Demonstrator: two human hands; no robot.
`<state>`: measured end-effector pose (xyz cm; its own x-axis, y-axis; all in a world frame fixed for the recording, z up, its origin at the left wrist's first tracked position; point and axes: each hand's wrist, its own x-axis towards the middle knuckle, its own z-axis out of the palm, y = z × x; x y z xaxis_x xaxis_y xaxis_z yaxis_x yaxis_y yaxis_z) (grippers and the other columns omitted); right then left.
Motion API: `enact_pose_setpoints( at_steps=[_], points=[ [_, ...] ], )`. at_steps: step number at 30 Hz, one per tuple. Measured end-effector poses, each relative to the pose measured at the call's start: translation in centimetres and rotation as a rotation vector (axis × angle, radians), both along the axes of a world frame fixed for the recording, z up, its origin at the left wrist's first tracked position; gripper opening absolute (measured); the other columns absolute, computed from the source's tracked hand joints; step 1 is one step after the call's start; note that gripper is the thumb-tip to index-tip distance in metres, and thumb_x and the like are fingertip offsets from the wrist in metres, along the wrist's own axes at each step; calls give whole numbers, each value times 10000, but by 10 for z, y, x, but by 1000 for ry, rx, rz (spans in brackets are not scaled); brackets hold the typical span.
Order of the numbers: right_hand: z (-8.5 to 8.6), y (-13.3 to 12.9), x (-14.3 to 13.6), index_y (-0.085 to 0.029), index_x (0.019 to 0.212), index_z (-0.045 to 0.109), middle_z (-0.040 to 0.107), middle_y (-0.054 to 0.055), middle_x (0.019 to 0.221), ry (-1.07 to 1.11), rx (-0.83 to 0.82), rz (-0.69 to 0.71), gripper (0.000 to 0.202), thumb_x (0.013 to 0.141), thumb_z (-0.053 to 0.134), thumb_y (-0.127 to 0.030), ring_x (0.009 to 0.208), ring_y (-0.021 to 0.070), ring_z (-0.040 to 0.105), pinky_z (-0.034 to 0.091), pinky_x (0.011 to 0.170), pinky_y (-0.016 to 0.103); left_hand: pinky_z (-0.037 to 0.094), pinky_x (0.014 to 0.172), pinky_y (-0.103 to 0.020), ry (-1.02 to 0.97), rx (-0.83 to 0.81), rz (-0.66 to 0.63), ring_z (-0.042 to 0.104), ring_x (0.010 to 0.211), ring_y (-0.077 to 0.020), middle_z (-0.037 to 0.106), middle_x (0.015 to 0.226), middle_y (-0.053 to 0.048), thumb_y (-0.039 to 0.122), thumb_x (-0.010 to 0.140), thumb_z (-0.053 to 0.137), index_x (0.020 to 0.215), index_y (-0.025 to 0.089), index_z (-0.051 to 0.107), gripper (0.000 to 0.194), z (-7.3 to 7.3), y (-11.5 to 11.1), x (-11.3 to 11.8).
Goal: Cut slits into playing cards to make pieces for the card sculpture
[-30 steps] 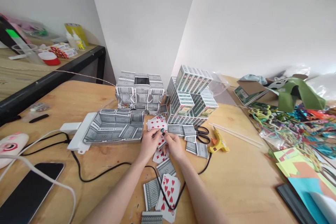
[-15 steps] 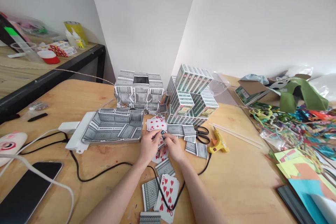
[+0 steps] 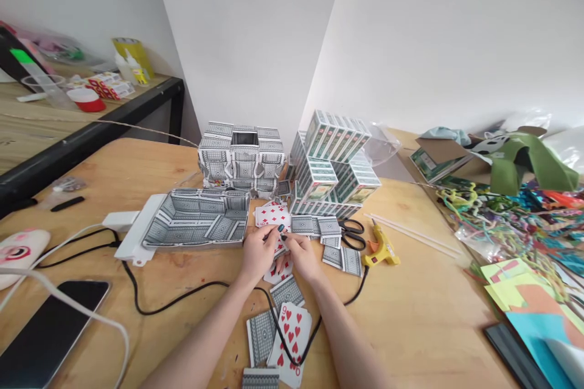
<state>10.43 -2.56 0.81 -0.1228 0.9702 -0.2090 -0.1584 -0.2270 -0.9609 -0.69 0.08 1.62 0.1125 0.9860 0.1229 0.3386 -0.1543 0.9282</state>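
My left hand [image 3: 260,249] and my right hand [image 3: 300,252] meet over the middle of the table, fingers bent and pinched. Between them shows a playing card [image 3: 280,248] with red pips, partly covered by the fingers. Just beyond lies a diamond card [image 3: 272,215], face up. Grey-backed folded cards [image 3: 305,225] rest right of my hands. Below, between my forearms, lie a nine of hearts [image 3: 292,331] and more grey-backed cards [image 3: 261,337]. Left of my hands sits an open tray made of cards [image 3: 182,245].
Behind stand a card-built structure [image 3: 244,164] and stacked card boxes [image 3: 319,176]. Scissors [image 3: 352,234] and a yellow glue gun [image 3: 382,246] lie at right. The black cord [image 3: 182,301] crosses below my forearms' reach. A phone [image 3: 55,328] lies left; craft paper [image 3: 524,298] right.
The fingertips of my left hand have shifted slightly, with the thumb and finger positions a little different over the card. Otherwise the view has only moved slightly.
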Motion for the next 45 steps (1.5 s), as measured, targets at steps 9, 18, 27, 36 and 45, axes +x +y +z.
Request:
enact_pose_setpoints(
  at_steps=[9, 18, 27, 36, 45],
  points=[
    [5, -3, -1, -120, 770, 563, 531, -23, 353, -20, -27, -19, 266, 717, 404, -326, 266, 115, 481, 370, 296, 182, 456, 629, -228, -59, 15, -73, 607, 689, -152, 683, 747, -35, 292, 784, 472, 774, 157, 654, 227, 3, -1, -1],
    [5, -5, -1, -169, 855, 567, 576, -23, 446, -12, -78, 36, 293, 659, 369, -259, 425, 146, 577, 433, 394, 218, 428, 588, -240, 67, 71, 7, 592, 632, -154, 664, 688, -31, 313, 793, 453, 736, 161, 643, 250, 0, -1, 2],
    [3, -6, 4, -144, 905, 593, 597, 15, 462, 89, -29, 56, 364, 661, 366, -291, 406, 159, 554, 423, 381, 235, 417, 574, -221, 42, 18, 45, 571, 616, -141, 650, 673, -20, 318, 802, 437, 754, 151, 628, 258, 5, -3, 3],
    [-2, -1, 4, -148, 826, 560, 392, -86, 379, -208, 157, -331, 326, 760, 512, -464, 281, 61, 328, 245, 303, 182, 475, 701, -265, -57, 39, 47, 613, 757, -166, 673, 854, -49, 299, 790, 484, 857, 173, 622, 198, -2, -2, 3],
    [-11, -1, 8, -178, 811, 553, 501, -34, 503, -368, 200, -502, 259, 774, 506, -430, 420, 113, 464, 393, 435, 232, 456, 689, -263, 119, 202, 28, 603, 726, -158, 664, 764, -25, 283, 789, 502, 768, 195, 603, 136, -4, -3, 2]
  ],
)
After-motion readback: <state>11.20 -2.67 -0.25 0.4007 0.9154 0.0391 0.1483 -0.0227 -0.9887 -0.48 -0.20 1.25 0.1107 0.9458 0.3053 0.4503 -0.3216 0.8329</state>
